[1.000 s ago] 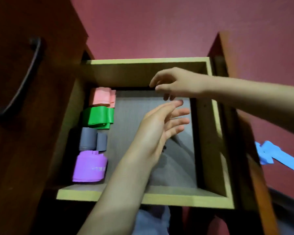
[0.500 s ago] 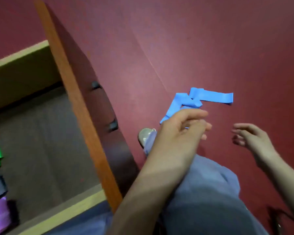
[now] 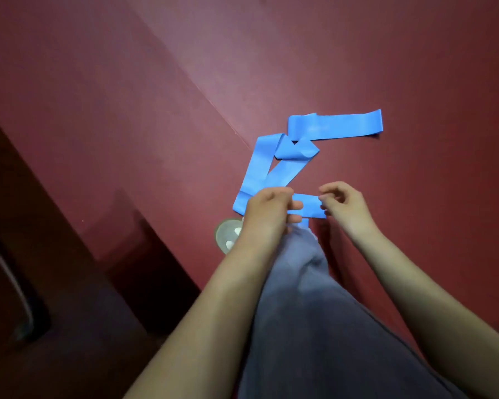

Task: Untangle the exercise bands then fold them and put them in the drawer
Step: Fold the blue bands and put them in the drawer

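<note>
Red floor (image 3: 357, 53) carried a tangled blue band (image 3: 334, 126); I saw left hand (image 3: 267, 214) and right hand (image 3: 344, 204) pinching its near strip.

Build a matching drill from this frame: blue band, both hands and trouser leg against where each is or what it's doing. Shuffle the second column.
Things:
1. blue band
2. left hand
3. right hand
4. trouser leg

States:
A. pinches the right end of the band's near strip
B. grey-blue, low in the middle of the view
C. lies twisted on the red floor
D. grips the band's near strip, left of the other hand

Pairs: 1-C, 2-D, 3-A, 4-B.
</note>
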Action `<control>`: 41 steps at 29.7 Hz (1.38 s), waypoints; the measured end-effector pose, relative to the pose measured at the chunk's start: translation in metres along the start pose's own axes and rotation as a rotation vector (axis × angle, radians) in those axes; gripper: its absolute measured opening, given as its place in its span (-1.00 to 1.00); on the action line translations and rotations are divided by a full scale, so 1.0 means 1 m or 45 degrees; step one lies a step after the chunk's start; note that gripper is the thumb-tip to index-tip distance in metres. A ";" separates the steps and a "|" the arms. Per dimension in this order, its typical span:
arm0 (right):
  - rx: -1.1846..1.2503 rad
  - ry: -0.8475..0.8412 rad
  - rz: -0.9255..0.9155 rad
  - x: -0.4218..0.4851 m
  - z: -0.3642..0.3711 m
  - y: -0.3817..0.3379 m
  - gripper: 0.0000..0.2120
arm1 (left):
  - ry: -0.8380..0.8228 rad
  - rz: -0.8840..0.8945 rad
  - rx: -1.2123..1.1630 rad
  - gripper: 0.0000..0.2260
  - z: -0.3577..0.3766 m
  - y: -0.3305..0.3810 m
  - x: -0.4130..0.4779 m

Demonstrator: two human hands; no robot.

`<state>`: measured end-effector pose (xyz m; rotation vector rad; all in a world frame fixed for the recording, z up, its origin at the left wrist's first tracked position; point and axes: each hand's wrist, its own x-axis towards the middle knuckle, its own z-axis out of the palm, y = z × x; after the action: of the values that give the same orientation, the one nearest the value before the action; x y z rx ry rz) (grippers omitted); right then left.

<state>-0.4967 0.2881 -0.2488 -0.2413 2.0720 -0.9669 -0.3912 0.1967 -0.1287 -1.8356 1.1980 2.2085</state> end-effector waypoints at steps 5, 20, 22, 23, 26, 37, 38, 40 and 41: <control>-0.291 -0.056 -0.242 0.047 0.053 0.008 -0.83 | 0.089 -0.094 -0.117 -0.82 -0.003 -0.029 0.061; -1.027 -0.144 -1.061 0.073 0.121 0.036 -0.85 | 0.503 -0.012 -0.368 -0.80 -0.030 -0.099 0.129; -0.811 -0.110 -1.074 0.056 0.116 0.021 -0.89 | 0.650 0.201 -0.250 -0.86 -0.034 -0.093 0.124; -0.733 -0.103 -1.083 0.050 0.113 0.011 -0.90 | 0.672 0.288 -0.205 -0.81 -0.035 -0.086 0.125; -0.552 -0.167 -1.099 0.029 0.104 -0.018 -0.86 | 0.529 0.531 -0.085 -0.70 -0.042 -0.062 0.130; 0.451 0.248 -0.563 0.012 0.093 -0.055 -0.83 | -0.113 0.803 0.093 -0.78 -0.035 -0.022 0.136; 0.433 0.281 -0.529 0.017 0.089 -0.055 -0.83 | -0.124 0.785 0.119 -0.80 -0.034 -0.023 0.139; 0.528 0.284 -0.403 0.029 0.083 -0.055 -0.84 | -0.092 0.808 0.263 -0.80 -0.031 -0.027 0.146; 0.613 0.270 -0.336 0.036 0.082 -0.052 -0.84 | -0.066 0.830 0.343 -0.78 -0.031 -0.028 0.149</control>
<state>-0.4672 0.1902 -0.2635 -0.1652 1.9486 -1.6792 -0.3972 0.1342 -0.2706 -1.4037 2.1972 2.1705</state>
